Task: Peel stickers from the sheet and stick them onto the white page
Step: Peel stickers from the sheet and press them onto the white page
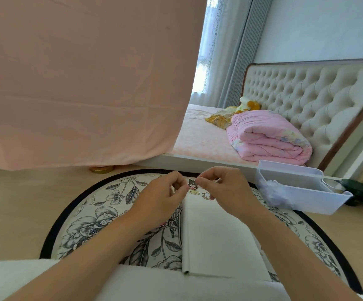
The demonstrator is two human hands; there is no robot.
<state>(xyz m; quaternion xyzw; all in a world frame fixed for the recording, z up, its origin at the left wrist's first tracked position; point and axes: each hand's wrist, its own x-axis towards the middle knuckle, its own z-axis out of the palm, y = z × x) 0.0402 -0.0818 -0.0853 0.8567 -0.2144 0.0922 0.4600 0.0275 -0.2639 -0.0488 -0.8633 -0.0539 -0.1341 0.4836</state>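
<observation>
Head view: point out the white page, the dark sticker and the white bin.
white page (215, 235), head view, bare middle of the sheet.
dark sticker (191, 184), head view, centre of the figure between the fingertips.
white bin (315, 198), head view, its near outer wall.

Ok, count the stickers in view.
3: a dark sticker between left hand and right hand, a yellow sticker just below it, a white sticker by the right hand. More may be hidden.

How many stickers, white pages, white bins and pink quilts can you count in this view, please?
Stickers: 3 (dark sticker, yellow sticker, white sticker)
White page: 1
White bin: 1
Pink quilt: 1
Total: 6
</observation>
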